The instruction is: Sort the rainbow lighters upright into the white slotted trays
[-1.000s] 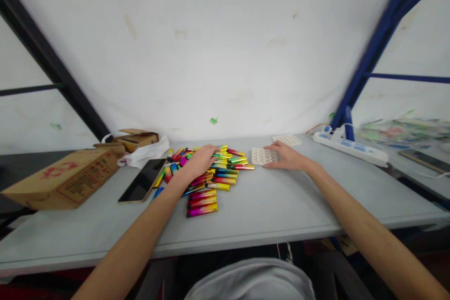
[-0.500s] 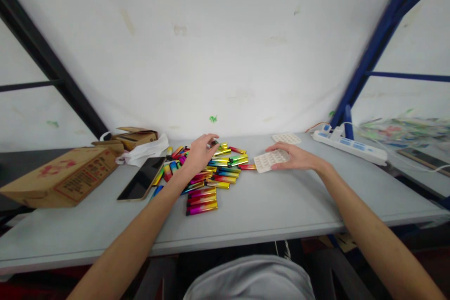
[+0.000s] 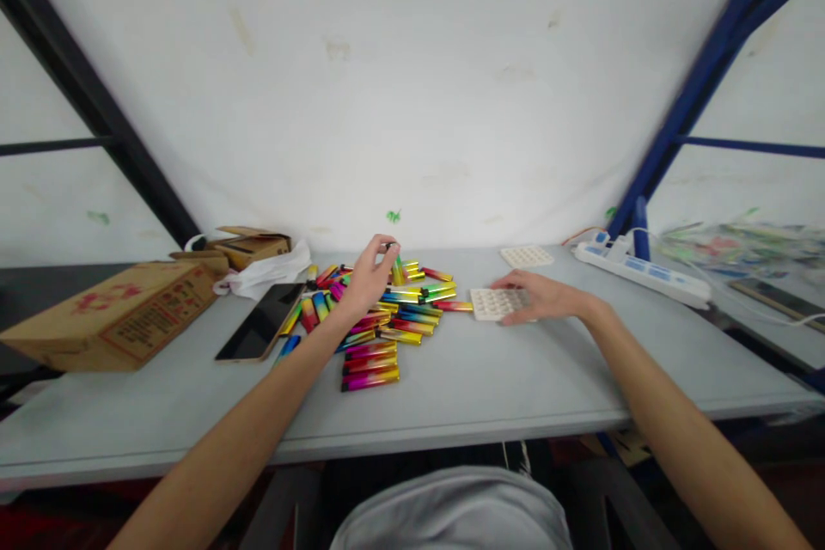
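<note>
My left hand (image 3: 367, 277) is closed at the back of a heap of shiny metallic lighters (image 3: 403, 326). Between its fingertips it pinches a green-yellow lighter (image 3: 398, 271), tilted up, dark end near the fingers. To the right, my right hand (image 3: 540, 296) grips the right side of a small off-white tray (image 3: 491, 304) with rows of little cells. The tray lies close to the tabletop, its left edge by a red-yellow lighter (image 3: 455, 307). Several magenta-red-yellow lighters (image 3: 370, 367) lie side by side in front of the heap.
Behind my right hand lies a second off-white tray (image 3: 527, 256). A white power strip (image 3: 644, 271) is at the right. Left of the heap are a dark tablet-like device (image 3: 261, 325), a white plastic bag (image 3: 271, 275) and cardboard boxes (image 3: 109, 314). A wall (image 3: 438, 103) stands behind the table.
My left hand has lifted slightly with a green-yellow lighter now showing in its fingers. The off-white tray has turned straighter and lies flatter under my right hand.
</note>
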`<state>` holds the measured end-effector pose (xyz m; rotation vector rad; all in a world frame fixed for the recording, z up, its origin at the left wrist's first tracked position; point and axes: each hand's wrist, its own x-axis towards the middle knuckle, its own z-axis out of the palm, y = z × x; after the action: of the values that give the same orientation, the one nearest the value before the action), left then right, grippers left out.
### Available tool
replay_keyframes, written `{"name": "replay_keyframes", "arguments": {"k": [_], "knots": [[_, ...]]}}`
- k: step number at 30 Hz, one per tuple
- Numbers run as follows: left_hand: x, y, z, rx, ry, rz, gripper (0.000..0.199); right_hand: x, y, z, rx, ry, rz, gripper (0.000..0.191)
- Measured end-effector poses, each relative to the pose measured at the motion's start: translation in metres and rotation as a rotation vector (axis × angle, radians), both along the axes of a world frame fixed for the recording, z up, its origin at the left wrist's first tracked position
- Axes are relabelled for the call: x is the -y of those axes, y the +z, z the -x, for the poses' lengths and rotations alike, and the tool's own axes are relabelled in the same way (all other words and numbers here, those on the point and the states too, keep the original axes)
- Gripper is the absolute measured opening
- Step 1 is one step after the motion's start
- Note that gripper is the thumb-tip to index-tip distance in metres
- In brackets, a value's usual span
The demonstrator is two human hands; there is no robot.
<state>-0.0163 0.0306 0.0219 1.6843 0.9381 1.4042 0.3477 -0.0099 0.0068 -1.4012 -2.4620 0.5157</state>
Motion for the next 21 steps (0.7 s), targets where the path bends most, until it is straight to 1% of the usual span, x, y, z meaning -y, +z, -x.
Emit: {"name": "replay_keyframes", "arguments": {"k": [2, 5, 7, 10, 13, 17, 21], "knots": [[0.006, 0.0, -0.005, 0.032, -0.093, 0.056, 0.034, 0.0, -0.004, 0.02, -0.02, 0.054, -0.075, 0.078], [0.016, 0.001, -0.012, 0.055, -0.219, 0.141, 0.034, -0.002, -0.012, 0.045, -0.076, 0.096, -0.151, 0.073], [0.022, 0.001, -0.017, 0.077, -0.276, 0.202, 0.035, -0.003, -0.018, 0.056, -0.113, 0.098, -0.199, 0.073], [0.029, -0.001, -0.025, 0.16, -0.362, 0.293, 0.036, -0.006, -0.026, 0.063, -0.131, 0.059, -0.243, 0.081], [0.034, -0.003, -0.03, 0.18, -0.415, 0.365, 0.038, -0.009, -0.028, 0.059, -0.13, 0.061, -0.229, 0.089], [0.039, -0.003, -0.035, 0.17, -0.434, 0.432, 0.038, -0.009, -0.023, 0.041, -0.123, 0.08, -0.182, 0.103], [0.042, 0.0, -0.037, 0.195, -0.493, 0.532, 0.04, -0.01, -0.019, 0.022, -0.076, 0.052, -0.124, 0.104]]}}
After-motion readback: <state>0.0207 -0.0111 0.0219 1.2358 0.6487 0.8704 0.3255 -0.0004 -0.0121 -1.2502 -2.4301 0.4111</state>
